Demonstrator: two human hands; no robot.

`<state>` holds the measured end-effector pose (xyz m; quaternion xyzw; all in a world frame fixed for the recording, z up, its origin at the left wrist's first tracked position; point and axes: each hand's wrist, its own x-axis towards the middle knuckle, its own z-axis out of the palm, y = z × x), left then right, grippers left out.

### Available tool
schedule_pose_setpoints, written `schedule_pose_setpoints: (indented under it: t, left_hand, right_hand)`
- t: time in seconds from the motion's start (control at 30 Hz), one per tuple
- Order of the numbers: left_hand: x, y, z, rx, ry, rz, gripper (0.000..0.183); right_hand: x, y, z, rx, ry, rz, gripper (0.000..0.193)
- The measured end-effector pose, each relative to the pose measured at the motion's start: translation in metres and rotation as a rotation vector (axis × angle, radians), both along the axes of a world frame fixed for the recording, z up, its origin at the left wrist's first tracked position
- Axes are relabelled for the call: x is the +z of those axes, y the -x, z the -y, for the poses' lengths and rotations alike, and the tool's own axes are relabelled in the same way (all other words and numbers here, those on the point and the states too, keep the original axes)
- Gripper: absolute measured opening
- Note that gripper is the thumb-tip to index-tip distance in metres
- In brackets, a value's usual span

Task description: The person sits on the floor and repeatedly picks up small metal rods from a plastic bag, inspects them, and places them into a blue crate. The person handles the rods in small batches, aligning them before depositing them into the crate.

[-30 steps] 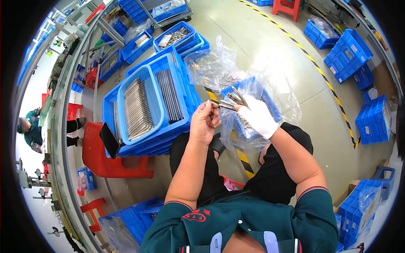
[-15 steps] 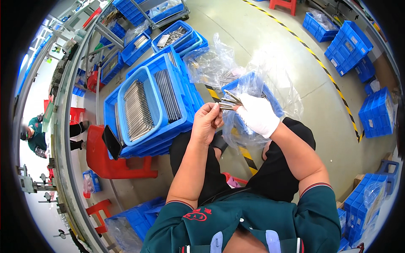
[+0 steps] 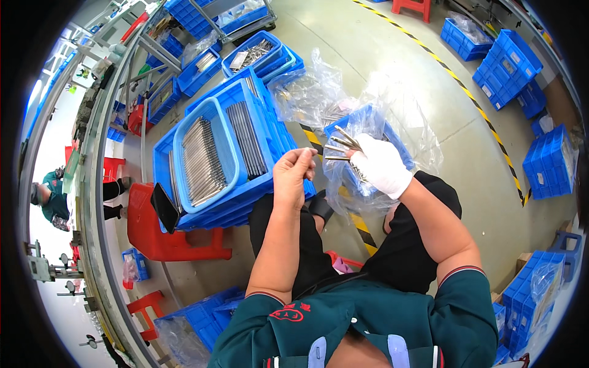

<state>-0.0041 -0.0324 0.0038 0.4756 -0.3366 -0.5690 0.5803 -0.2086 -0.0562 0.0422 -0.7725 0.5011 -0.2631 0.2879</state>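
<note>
My right hand [image 3: 385,170], in a white glove, is closed round several thin metal rods [image 3: 343,147], whose ends fan out to the left. My bare left hand [image 3: 292,175] is just left of the rods, apart from them. Its thumb and forefinger are pinched together; whatever they may hold is too small to make out. Below and behind the glove stands a blue crate [image 3: 402,147] lined with clear plastic. To the left, a light blue basket [image 3: 231,142] holds a neat row of metal rods [image 3: 201,161]. Darker rods [image 3: 246,140] lie beside it in the blue crate under it.
A red stool [image 3: 144,230] stands under the stacked crates, with a black flat object [image 3: 164,208] at their near corner. Clear plastic bags [image 3: 307,92] spread over the floor. Beyond the metal frame [image 3: 92,202] at left is another person [image 3: 54,199]. Blue crates [image 3: 547,164] line the right side.
My left hand has drawn slightly left, away from the rods. The rods in my right hand are now more fanned out, tilted upward.
</note>
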Motion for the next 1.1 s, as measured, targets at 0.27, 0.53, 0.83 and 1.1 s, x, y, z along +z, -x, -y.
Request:
schedule_pose_setpoints:
  t: [0.27, 0.53, 0.83, 1.1]
  left_hand:
    - [0.004, 0.003, -0.002, -0.164, -0.031, -0.216, 0.021]
    - [0.004, -0.001, -0.004, -0.214, -0.044, -0.108, 0.019]
    - [0.001, -0.002, -0.005, -0.245, -0.104, -0.177, 0.017]
    - [0.003, 0.002, -0.005, -0.073, 0.032, 0.039, 0.022]
  right_hand:
    - [-0.003, 0.0, -0.001, 0.149, -0.118, 0.107, 0.028]
    - [-0.004, 0.0, -0.003, 0.167, -0.043, 0.074, 0.027]
    - [-0.012, -0.001, -0.006, 0.169, -0.036, 0.13, 0.026]
    - [-0.004, 0.008, 0.003, 0.109, -0.17, 0.132, 0.031]
